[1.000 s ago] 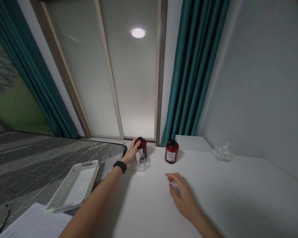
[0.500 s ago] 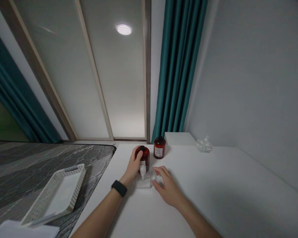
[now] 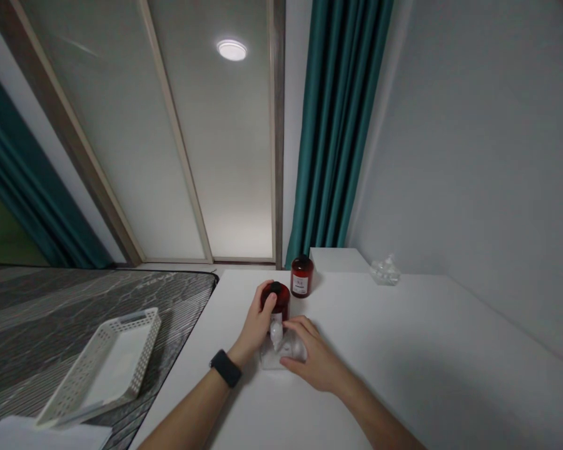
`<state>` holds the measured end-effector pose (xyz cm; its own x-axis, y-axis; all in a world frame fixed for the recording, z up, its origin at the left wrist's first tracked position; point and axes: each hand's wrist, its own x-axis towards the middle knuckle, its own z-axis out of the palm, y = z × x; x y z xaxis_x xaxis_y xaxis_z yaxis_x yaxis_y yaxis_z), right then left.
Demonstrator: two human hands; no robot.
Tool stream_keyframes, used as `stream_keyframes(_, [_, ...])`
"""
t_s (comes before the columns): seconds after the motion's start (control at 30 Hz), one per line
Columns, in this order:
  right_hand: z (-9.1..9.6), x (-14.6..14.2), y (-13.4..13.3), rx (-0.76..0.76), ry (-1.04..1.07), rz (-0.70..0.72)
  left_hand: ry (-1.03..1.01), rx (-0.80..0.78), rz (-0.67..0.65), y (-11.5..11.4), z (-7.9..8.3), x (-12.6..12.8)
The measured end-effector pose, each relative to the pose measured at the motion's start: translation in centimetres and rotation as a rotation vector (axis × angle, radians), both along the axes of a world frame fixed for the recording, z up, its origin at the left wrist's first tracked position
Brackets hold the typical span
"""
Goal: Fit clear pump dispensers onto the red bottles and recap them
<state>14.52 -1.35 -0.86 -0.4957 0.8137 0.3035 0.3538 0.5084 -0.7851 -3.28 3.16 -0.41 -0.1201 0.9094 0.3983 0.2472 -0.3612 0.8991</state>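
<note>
My left hand is closed round the upper part of a red-brown bottle with a black cap, thumb near the cap. Clear plastic packaging lies in front of the bottle, with a bunched whitish piece standing up against the bottle's front. From the right, my right hand curves about the packaging, thumb and fingers apart; its fingertips reach the packaging and the bottle's lower front. I cannot tell how firmly they touch. A second red-brown bottle with a white label stands upright just behind.
The white tabletop bears a white box at the back and crumpled clear plastic to its right. Left of the table, on a grey striped surface, sit a white perforated basket and white sheets.
My left hand and its bottle have moved slightly right and nearer to me, along with the clear packaging. My right hand has come closer, its fingertips now at the packaging.
</note>
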Motion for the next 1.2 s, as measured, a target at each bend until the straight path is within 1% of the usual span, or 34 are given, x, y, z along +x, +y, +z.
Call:
stream_keyframes(0.3, [1.5,0.9,0.1,-0.016,0.083,0.052,-0.030,0.000,-0.072,0.4,-0.3,-0.5])
stream_keyframes(0.5, [1.9,3.2,1.5,-0.058,0.124,0.085,-0.032,-0.003,-0.099,0.7,-0.4,-0.8])
stream_keyframes(0.67, [1.1,5.6,3.4,-0.101,0.184,0.027,-0.004,0.007,-0.072,0.7,-0.3,-0.9])
stream_keyframes(0.77, [0.5,6.4,4.3,-0.099,0.207,-0.028,0.005,-0.003,-0.072,0.5,0.0,-0.9])
stream_keyframes(0.97, [-0.5,6.5,5.0,-0.046,0.168,-0.138,0.018,-0.022,-0.087,0.3,0.4,-0.8])
stream_keyframes(1.2, [-1.5,6.5,5.5,-0.033,0.176,-0.181,0.037,-0.028,-0.087,0.3,0.5,-0.9])
